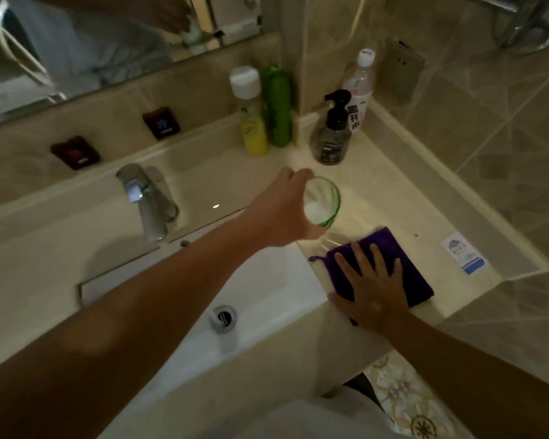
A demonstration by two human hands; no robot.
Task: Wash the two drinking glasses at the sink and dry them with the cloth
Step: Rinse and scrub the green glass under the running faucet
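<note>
My left hand (281, 210) reaches across the sink and grips a green-rimmed drinking glass (324, 201) from the side, over the counter right of the basin. A second, clear glass (333, 240) stands faintly visible just below it, touching the cloth's far edge. My right hand (373, 286) lies flat, fingers spread, on a folded purple cloth (415, 280) on the counter beside the basin. The white sink basin (267, 280) with its metal drain (224, 318) sits below my left forearm.
A chrome faucet (149, 201) stands behind the basin. A yellow bottle (251, 115), a green bottle (278, 106), a dark pump bottle (332, 134) and a white-capped water bottle (360, 87) line the back corner. A small card (463, 258) lies near the right wall.
</note>
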